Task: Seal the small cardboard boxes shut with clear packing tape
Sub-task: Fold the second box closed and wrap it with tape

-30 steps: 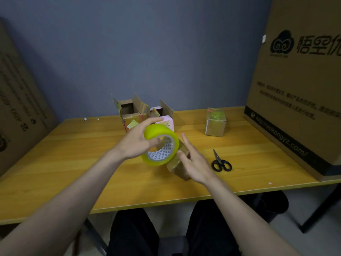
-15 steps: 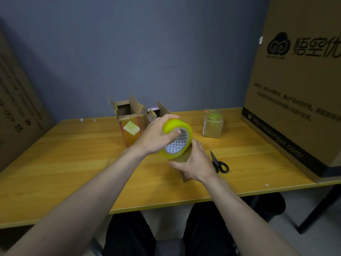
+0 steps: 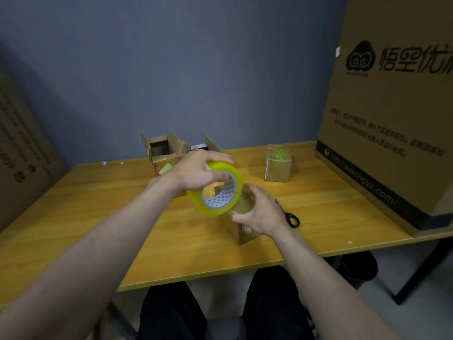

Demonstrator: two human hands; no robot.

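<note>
My left hand point(image 3: 198, 174) grips a yellowish roll of clear packing tape point(image 3: 218, 190), held on edge just above a small cardboard box point(image 3: 239, 229) near the table's middle. My right hand point(image 3: 259, 214) curls over the top and right side of that box and holds it down. The roll hides part of the box's top. Behind, an open small box point(image 3: 160, 149) stands with flaps up, and a second open box point(image 3: 208, 147) shows partly behind my left hand. A closed small box point(image 3: 278, 166) with tape over it sits to the right.
Black scissors point(image 3: 290, 217) lie on the wooden table point(image 3: 98, 217) just right of my right hand. A very large printed carton point(image 3: 392, 119) fills the table's right end. Another big carton point(image 3: 19, 148) leans at the left. My legs are under the front edge.
My left hand carried the tape roll up and to the right, over the box. My right hand went from flat beside the box to curled over its top.
</note>
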